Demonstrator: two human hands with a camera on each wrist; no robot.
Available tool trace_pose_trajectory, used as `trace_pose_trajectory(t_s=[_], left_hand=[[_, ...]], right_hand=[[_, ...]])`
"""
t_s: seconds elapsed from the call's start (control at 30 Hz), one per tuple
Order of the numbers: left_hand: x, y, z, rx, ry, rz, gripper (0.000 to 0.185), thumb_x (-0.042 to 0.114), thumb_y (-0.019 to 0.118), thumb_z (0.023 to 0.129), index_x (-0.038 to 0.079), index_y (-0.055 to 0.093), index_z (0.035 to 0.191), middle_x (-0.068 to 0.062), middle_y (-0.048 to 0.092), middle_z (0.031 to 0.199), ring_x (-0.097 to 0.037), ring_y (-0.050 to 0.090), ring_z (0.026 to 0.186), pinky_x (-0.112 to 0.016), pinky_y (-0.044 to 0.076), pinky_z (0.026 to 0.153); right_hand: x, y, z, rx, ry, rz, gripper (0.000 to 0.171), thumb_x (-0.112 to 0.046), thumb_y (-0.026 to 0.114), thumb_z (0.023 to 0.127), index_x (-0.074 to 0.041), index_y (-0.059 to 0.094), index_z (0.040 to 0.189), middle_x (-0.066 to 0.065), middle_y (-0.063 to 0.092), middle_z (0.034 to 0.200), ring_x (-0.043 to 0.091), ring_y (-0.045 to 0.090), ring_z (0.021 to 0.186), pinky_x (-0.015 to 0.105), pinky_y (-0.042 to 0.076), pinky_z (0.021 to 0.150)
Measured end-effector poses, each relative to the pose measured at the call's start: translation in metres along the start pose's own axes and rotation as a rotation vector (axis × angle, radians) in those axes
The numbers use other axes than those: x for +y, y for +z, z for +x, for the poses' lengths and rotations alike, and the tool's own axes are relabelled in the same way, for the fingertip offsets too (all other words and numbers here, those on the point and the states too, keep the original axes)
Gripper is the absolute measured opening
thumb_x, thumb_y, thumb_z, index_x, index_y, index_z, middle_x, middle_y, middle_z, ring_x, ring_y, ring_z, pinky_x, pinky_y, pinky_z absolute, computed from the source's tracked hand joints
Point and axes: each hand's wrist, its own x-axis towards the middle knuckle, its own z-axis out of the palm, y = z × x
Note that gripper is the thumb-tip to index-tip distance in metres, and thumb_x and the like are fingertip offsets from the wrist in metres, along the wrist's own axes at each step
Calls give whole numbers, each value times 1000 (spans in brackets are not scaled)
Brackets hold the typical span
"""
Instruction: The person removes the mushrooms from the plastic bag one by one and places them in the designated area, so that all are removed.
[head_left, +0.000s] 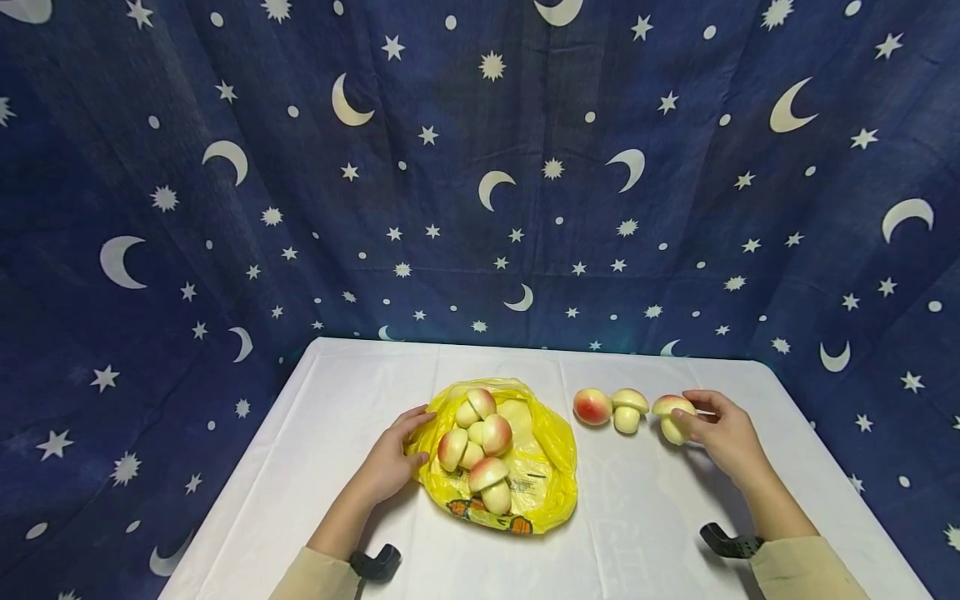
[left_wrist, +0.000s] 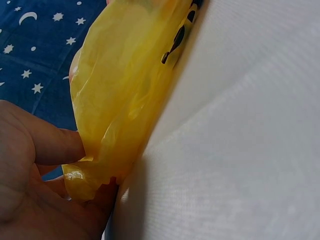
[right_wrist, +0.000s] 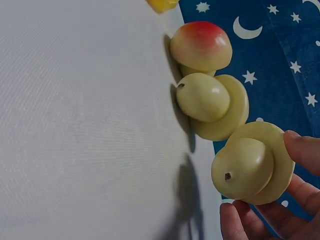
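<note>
Dim right wrist view, soft shadows [right_wrist: 187, 196]

Landmark: desk [head_left: 630, 533]. Top covered by white cloth [head_left: 360, 375]; fine weave shows in wrist views. Shallow creases run from the desk's far edge toward its near side; far corners rounded.

Behind the desk: navy fabric backdrop [head_left: 450, 200], soft vertical folds, faint horizontal crease above the desk's far edge. Same fabric continues left and right of the desk. Print, off-white: crescent moons [head_left: 343, 107], stars [head_left: 392, 47], sunbursts [head_left: 492, 66], round dots [head_left: 451, 22].

Light: fairly even over the desk in head view; soft shadows on its cloth. Right wrist view dimmer, cloth greyish. Slight teal tint on fabric just beyond the desk's far edge.
</note>
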Motion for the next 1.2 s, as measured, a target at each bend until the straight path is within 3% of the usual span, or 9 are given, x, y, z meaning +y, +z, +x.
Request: trace_pose_trajectory(t_s=[0.67, 1.2], left_hand=[[-1, 0, 0, -1, -8, -11, 62, -5, 71, 93, 12, 61, 151, -7, 41, 173, -39, 30, 165, -65, 22, 134], [2, 0, 0, -3, -9, -10, 61, -5, 71, 94, 12, 61, 152, -8, 40, 174, -41, 29, 165, -65, 21, 134]], right_hand=[[10, 8, 8, -44, 82, 1, 71, -42, 73, 102, 4, 51, 152, 33, 55, 151, -19, 53, 89, 19, 63, 72], [11, 9, 11, -48, 78, -14, 69, -40, 72, 103, 6, 51, 151, 35, 56, 149, -15, 53, 92, 19, 63, 72]])
